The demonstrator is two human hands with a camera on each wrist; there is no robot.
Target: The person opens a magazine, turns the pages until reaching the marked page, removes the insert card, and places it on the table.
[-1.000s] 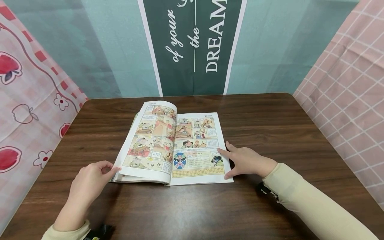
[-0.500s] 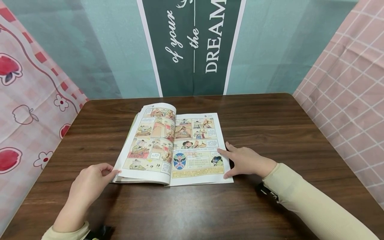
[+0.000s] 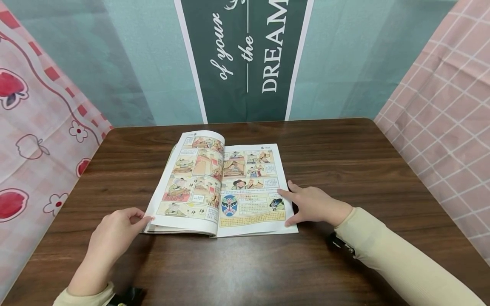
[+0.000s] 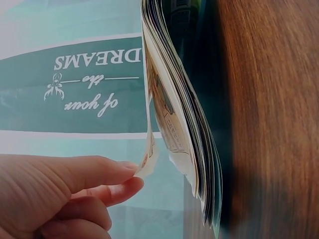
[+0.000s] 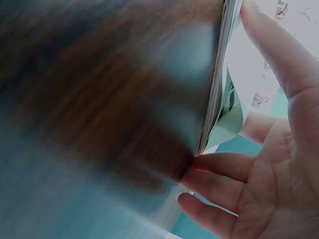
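An open comic magazine [image 3: 250, 212] lies on the table, with printed colour panels on both pages. My left hand [image 3: 115, 233] is at its lower left corner. Thumb and forefinger pinch the corner of the top left page [image 4: 148, 149], which stands apart from the stack of pages [image 4: 192, 114] in the left wrist view. Along the right edge lies my right hand [image 3: 315, 205], fingers spread, with thumb and forefinger on the right page. In the right wrist view the other fingers [image 5: 219, 186] touch the edge, and a page there bows up, showing a green page [image 5: 229, 124] beneath.
The brown wooden table [image 3: 245, 272] extends around the magazine. Behind it hangs a teal cloth [image 3: 344, 63] with white lettering. Patterned pink cloths stand on the left [image 3: 38, 140] and right [image 3: 448, 97]. A black wrist strap [image 3: 340, 244] shows under the right sleeve.
The left page has settled slightly lower and to the left with my left hand. My right thumb has slid a little left, and the right page's lower corner has shifted with it.
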